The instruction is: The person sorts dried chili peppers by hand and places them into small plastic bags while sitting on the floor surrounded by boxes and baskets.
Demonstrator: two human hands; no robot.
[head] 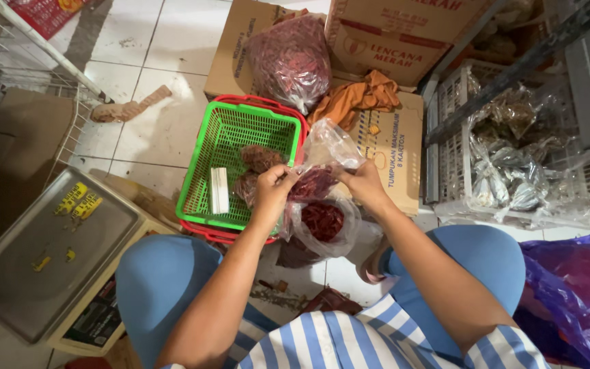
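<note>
Plastic hides much of the work: both hands pinch the crumpled neck of a small clear bag of dried red chillies (314, 183), so the fingertips are half lost in the film and how the neck is gathered cannot be made out. The left hand (272, 191) has its fingers curled shut on the bag's left edge; the right hand (363, 183) pinches the right edge, with loose film (329, 143) flaring up toward 12 o'clock. The bag sits near the middle of the view, over the right rim of a green lattice basket (203, 181).

Just below it, at 6 o'clock from the hands, a second clear bag of chillies (324, 222) bulges round and glossy — its base is hidden behind the left wrist. The green basket nests in a red one (223, 234), of which only the rim shows. Inside lie a white rectangular block (219, 190) and dark wrinkled lumps (261, 157), too dim to identify.

At 12 o'clock a large knotted bag of chillies (291, 61) rests on cardboard boxes (394, 137), with an orange cloth (360, 99) crumpled beside it. At 8 o'clock a flat grey metal scale pan (29, 273) is cut off by the frame edge — so is a purple plastic bag (575, 294) at 4 o'clock.
</note>
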